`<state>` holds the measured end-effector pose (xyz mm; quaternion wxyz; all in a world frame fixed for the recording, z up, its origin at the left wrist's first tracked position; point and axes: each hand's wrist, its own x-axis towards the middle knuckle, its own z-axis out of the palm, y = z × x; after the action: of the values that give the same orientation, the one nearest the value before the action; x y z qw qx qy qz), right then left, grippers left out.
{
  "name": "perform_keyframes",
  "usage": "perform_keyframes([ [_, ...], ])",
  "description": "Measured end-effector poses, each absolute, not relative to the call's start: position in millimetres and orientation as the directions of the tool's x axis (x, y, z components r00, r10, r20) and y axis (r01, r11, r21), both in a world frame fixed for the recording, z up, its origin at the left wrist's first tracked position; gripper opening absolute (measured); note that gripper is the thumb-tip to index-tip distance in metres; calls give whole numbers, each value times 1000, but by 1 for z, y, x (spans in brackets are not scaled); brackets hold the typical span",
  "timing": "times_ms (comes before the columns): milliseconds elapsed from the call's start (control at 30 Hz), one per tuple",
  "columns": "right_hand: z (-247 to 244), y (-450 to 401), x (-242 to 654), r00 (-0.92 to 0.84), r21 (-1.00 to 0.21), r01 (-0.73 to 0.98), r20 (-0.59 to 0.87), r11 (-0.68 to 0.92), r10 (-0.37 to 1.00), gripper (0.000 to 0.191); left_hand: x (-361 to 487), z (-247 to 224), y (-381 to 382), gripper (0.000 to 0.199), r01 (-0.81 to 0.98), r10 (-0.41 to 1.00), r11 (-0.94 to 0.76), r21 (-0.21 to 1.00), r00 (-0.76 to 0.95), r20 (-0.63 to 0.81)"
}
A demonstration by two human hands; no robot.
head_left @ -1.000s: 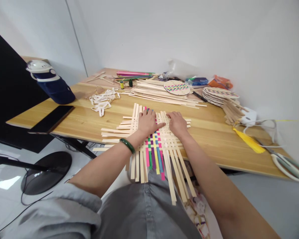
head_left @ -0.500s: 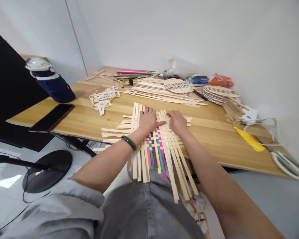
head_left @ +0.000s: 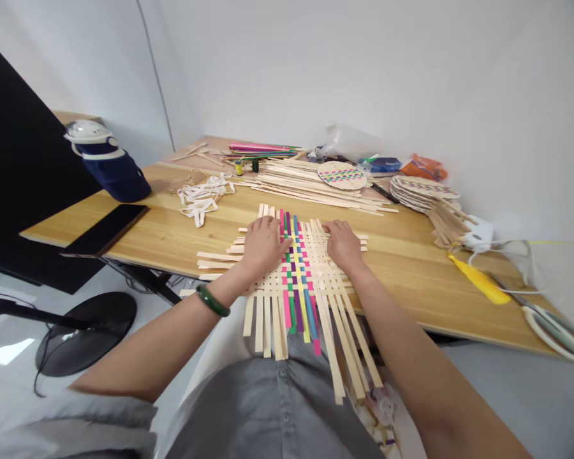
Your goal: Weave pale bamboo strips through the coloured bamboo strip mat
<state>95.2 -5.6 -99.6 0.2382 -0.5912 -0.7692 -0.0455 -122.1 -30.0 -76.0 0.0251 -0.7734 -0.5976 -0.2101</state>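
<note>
Wooden surface, white wall, left hand on woven mat, fingers open, right hand touching it, can't tell if those fingers grip

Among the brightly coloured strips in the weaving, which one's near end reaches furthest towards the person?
The rightmost pink strip, beside the blue strip. Its tip extends past those of the blue, yellow, purple, green and left pink strips.
</note>
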Motion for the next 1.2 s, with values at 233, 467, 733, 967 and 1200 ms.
perform_keyframes([
  [233, -101, -4, 96, -179, -213, 935, 408, 284, 895, 41, -150, -88, -39, 42, 962, 928, -239, 134, 186, 322],
  [467, -101, -4, 96, -184, -214, 934, 400, 287, 898, 43, -147, -87, -34, 49, 960, 912, -258, 105, 207, 354],
  [733, -103, -4, 96, -185, -214, 933, 405, 290, 895, 43, -146, -88, -27, 48, 957, 908, -265, 115, 208, 364],
  [967, -102, -4, 97, -188, -220, 929, 409, 297, 893, 43, -144, -86, -26, 45, 959, 916, -252, 132, 193, 352],
  [1200, -101, -4, 96, -187, -225, 930, 394, 292, 900, 41, -143, -86, -27, 47, 963, 909, -248, 106, 194, 369],
])
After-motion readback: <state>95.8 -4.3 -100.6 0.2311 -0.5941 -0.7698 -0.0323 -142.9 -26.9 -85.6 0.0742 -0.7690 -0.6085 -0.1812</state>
